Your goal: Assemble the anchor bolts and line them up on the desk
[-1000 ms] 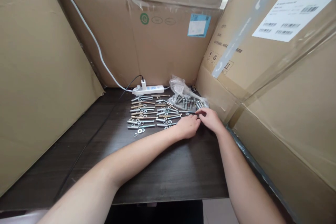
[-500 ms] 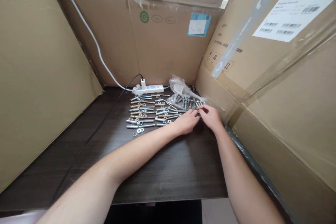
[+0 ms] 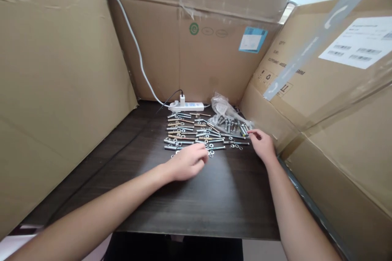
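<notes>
My right hand has thumb and fingers pinched at the near end of an expansion bolt, at the right edge of the clear plastic bag. Away to the left, my left hand hovers just in front of the laid-out hardware, fingers loosely bent and thumb apart, with nothing visible in it. It hides some parts beneath. Silver and brass-coloured bolts and sleeves lie in rows, with nuts and washers among them. Between the hands lies a long bolt with loose rings beside it.
The plastic bag with several more bolts sits at the back right. A white power strip with a plugged-in charger stands behind the rows. Cardboard boxes wall the dark table at left, back and right.
My hands, together before, are now apart: the left has moved left and nearer, the right stays by the bag. The bolt and rings between them have come into view. The camera view has shifted.
</notes>
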Available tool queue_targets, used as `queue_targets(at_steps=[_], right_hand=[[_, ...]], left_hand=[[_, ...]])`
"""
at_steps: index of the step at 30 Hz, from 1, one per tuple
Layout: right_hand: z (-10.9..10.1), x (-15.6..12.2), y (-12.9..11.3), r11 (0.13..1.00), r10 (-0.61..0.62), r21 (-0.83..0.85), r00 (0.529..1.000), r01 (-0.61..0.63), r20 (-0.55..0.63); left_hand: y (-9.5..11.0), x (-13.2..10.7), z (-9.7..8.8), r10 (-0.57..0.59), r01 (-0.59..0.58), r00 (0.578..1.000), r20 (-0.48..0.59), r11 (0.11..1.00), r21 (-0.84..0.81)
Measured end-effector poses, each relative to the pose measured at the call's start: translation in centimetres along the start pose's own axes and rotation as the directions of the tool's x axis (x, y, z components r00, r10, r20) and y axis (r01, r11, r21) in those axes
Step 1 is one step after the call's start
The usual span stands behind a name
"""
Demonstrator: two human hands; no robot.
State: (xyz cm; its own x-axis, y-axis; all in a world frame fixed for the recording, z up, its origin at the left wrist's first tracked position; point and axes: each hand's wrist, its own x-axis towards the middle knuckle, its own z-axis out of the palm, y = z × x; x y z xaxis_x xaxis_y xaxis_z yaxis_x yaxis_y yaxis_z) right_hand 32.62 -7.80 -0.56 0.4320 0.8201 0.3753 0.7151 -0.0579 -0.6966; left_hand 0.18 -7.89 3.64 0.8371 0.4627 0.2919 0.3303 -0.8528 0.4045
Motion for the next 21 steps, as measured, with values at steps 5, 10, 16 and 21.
queue_targets(at_steps=[5, 10, 16, 21], right_hand=[[0.3, 0.3, -1.0, 0.988, 0.016, -0.151, 1.000, -0.015, 0.003], [3.4, 3.1, -4.2, 0.933, 0.024, -0.359, 0.985, 0.039, 0.169], [8.4, 7.8, -7.1, 0.857, 0.109, -0.514, 0.962, 0.037, 0.251], [10.2, 9.4, -7.4, 0.853, 0.085, -0.515, 0.951, 0.086, 0.299]], left_hand=[[-3.9, -1.6, -1.0, -0.183, 0.170, 0.967, -0.178, 0.982, -0.085], [-3.6, -1.7, -1.0, -0.218, 0.214, 0.973, -0.072, 0.975, -0.061], [-2.9, -2.2, -1.2, -0.210, 0.210, 0.976, -0.048, 0.978, -0.006], [-3.5, -2.1, -1.0, -0.203, 0.205, 0.977, -0.062, 0.978, 0.024]])
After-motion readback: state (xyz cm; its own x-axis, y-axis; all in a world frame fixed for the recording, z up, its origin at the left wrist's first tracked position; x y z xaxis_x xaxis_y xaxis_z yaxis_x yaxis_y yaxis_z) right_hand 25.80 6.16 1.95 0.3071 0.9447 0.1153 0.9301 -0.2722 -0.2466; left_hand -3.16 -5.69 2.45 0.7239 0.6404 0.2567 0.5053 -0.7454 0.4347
